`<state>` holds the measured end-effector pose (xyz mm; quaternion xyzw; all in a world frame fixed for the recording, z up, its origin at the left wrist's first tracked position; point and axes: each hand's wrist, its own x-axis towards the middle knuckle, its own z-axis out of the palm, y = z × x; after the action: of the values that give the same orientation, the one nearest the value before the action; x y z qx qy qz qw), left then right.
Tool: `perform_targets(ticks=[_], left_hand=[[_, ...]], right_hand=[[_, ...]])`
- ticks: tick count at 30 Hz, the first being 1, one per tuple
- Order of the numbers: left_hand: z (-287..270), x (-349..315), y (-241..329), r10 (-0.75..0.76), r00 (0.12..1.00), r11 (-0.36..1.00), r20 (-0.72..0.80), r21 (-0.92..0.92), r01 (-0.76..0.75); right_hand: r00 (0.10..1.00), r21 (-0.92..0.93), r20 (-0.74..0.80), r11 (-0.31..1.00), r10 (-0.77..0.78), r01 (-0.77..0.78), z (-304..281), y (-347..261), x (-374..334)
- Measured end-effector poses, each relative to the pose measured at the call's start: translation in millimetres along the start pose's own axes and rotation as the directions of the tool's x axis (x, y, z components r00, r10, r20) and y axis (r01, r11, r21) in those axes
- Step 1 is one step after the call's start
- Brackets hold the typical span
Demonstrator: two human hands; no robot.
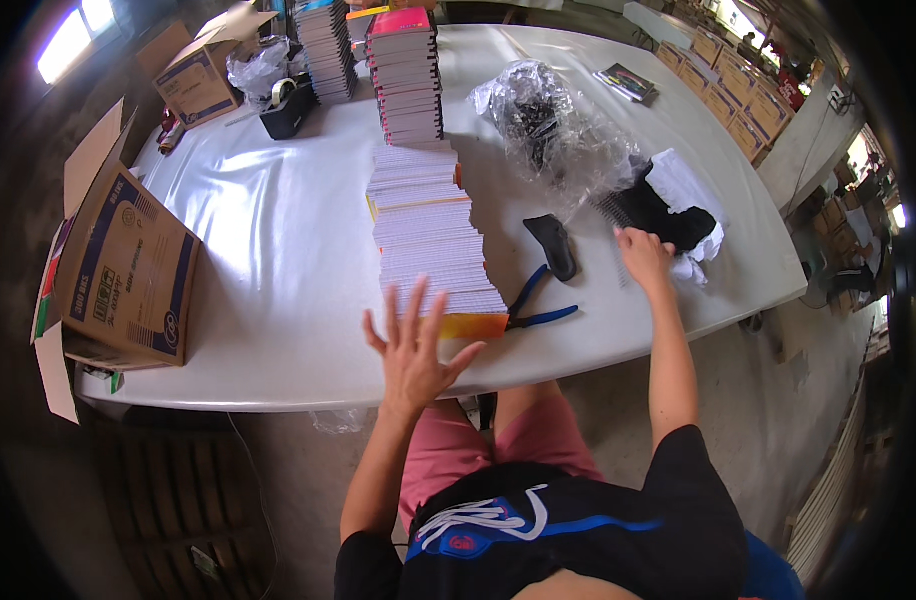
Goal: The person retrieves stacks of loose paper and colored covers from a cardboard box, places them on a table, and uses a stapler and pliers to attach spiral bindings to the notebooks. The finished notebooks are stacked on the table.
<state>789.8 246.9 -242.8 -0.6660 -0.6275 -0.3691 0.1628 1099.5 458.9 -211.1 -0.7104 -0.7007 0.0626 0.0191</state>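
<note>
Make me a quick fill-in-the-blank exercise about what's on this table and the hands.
The pliers have ____ handles.
The hand nearest the black cloth is the person's ____ one.
A tall notebook stack stands at the ____ end of the row of paper, not the near one.

Missing words: blue; right; far.

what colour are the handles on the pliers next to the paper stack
The pliers' handles are blue, best seen in the head view.

Through my remote view, the paper stack (430, 235) looks matt; right of it I see glossy, crinkled plastic (578, 140) and dull black cloth (650, 207); left, matt cardboard box (128, 270); beneath, smooth, glossy bench (278, 250).
</note>
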Motion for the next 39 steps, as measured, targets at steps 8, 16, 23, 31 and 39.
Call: perform_targets(ticks=[8, 16, 23, 31, 39], left_hand=[[31.1, 2.5, 11.1, -0.012, 0.987, 0.998, 0.158, 0.055, 0.003], [32.2, 5.1, 3.0, 0.083, 0.988, 0.993, 0.133, 0.072, -0.093], [33.6, 5.9, -8.4, 0.121, 0.99, 0.993, 0.069, -0.004, -0.121], [26.7, -20.6, -4.6, 0.405, 0.912, 0.904, 0.065, 0.12, -0.41], [13.8, -22.9, 17.0, 0.211, 0.976, 0.974, 0.06, 0.075, -0.215]], right_hand=[[0.938, 0.261, -0.278, 0.924, -0.206, 0.28, 49.4, -23.8, 29.9], [0.868, -0.114, -0.386, 0.95, -0.313, 0.292, 41.6, -8.4, 10.2], [0.631, 0.123, -0.51, 0.676, -0.585, 0.727, 30.5, -56.9, -113.3], [0.734, -0.13, -0.306, 0.791, -0.606, 0.598, 64.7, -57.1, -109.4], [0.78, 0.439, -0.295, 0.647, -0.552, 0.624, 21.5, -70.7, -144.3]])
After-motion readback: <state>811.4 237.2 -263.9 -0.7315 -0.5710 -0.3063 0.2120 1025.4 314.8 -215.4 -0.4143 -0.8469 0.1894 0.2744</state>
